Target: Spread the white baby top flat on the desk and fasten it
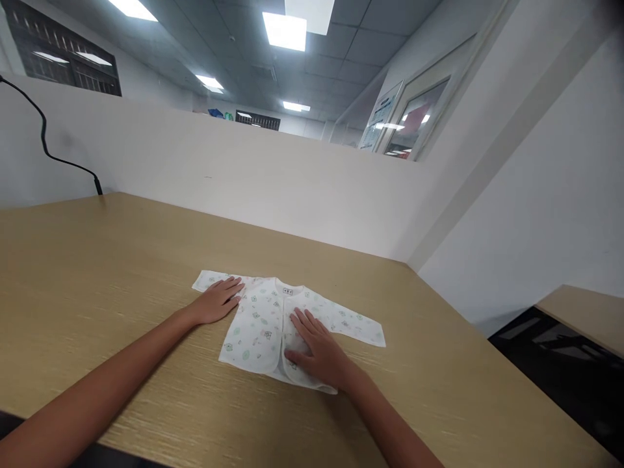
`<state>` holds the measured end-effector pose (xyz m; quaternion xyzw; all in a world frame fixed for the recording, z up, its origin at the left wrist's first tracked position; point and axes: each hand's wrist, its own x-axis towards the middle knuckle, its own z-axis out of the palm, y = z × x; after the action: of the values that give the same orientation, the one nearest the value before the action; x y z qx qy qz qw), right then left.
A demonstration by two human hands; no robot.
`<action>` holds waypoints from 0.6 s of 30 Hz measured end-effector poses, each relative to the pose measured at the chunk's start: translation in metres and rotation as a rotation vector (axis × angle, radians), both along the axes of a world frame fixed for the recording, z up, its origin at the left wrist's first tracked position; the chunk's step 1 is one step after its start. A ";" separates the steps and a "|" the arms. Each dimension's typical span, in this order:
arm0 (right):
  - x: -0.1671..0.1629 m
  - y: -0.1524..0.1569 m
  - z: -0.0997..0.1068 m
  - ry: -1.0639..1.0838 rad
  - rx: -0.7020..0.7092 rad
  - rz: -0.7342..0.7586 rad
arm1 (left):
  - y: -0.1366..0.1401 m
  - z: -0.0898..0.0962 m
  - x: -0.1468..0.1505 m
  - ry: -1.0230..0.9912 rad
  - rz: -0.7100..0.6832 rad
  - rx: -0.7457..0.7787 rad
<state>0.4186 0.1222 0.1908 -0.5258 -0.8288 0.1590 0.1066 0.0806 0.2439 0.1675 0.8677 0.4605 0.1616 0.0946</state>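
A small white garment (258,325) with a printed pattern is laid out flat on the worktop (146,273), near its front edge, with the collar label (288,291) turned away from the person. Both sleeves are stretched out to the sides, and the two front panels are placed side by side, with a narrow opening between them towards the hem.

The left hand (218,301) is laid palm down, with the fingers extended, over the inner part of the left-side sleeve (207,278). The right hand (319,348) is spread flat on the right-side front panel, and its thumb is set apart from the fingers, near the opening. Nothing appears to be pinched by either hand; how strongly the cloth is pressed cannot be told.

From this position, the step in hand is judged to be the smoothing and arranging of the cloth. The right-side sleeve (361,326) is not touched by any hand. For the next move, a light, even touch seems to be called for, so that the thin-looking cloth is not dragged and the panel edges are kept in line.
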 end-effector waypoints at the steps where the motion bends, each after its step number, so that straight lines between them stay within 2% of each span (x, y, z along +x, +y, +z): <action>1: 0.001 0.000 -0.001 -0.001 0.004 0.000 | 0.000 0.000 0.000 0.004 0.000 0.000; 5: 0.003 -0.001 -0.004 0.030 0.058 0.003 | 0.001 0.000 0.000 0.011 -0.002 -0.003; 7: 0.001 -0.003 -0.002 0.079 0.140 0.023 | 0.000 0.001 0.001 0.017 -0.003 -0.004; 11: -0.010 -0.015 0.012 0.237 0.292 0.163 | -0.002 0.005 0.002 0.050 0.001 -0.021; 14: -0.022 -0.025 0.023 0.295 0.229 0.248 | -0.003 0.007 0.003 0.049 0.001 -0.031; 18: -0.029 -0.034 0.030 0.270 0.056 0.245 | -0.002 0.005 0.003 0.049 0.003 -0.028</action>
<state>0.3896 0.0882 0.2205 -0.3915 -0.8690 0.2168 0.2112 0.0835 0.2420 0.1724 0.8693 0.4662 0.1339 0.0951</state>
